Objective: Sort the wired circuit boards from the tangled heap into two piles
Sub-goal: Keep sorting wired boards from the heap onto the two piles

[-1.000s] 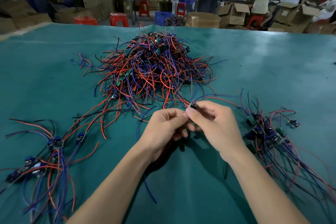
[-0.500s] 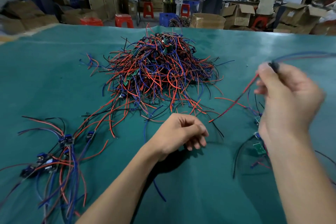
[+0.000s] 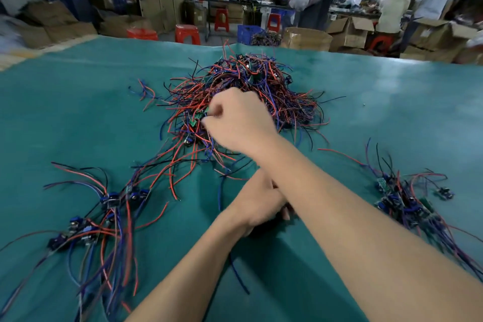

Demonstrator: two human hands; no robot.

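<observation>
Teal cloth covers the tabletop (image 3: pixel 392 102), and the heap (image 3: pixel 243 97) of red, blue and black wires with small boards is piled toward the middle of its far edge. The right hand (image 3: pixel 235 123) is reached across onto the near left side of the heap, its fingers curled, and a small green board (image 3: pixel 200 116) is pinched at the fingertips while still lying among the wires. The right forearm crosses over the left hand (image 3: pixel 261 204), which rests on the cloth near the middle of the tabletop, in front of the heap. The fingers of the left hand are curled under, but whether anything is held by them cannot be told, since they are hidden by the forearm and blurred.

2 sorted piles are laid out on the cloth. The left pile (image 3: pixel 104 206) is spread toward the near left corner, its blue-bodied boards lined up with long wires trailing toward the near edge. The right pile (image 3: pixel 407 201) is set near the right edge, a denser cluster of boards with wires fanning toward the near right corner. Both piles lie well apart from the heap, though stray wires from the heap stretch toward the left pile.
</observation>
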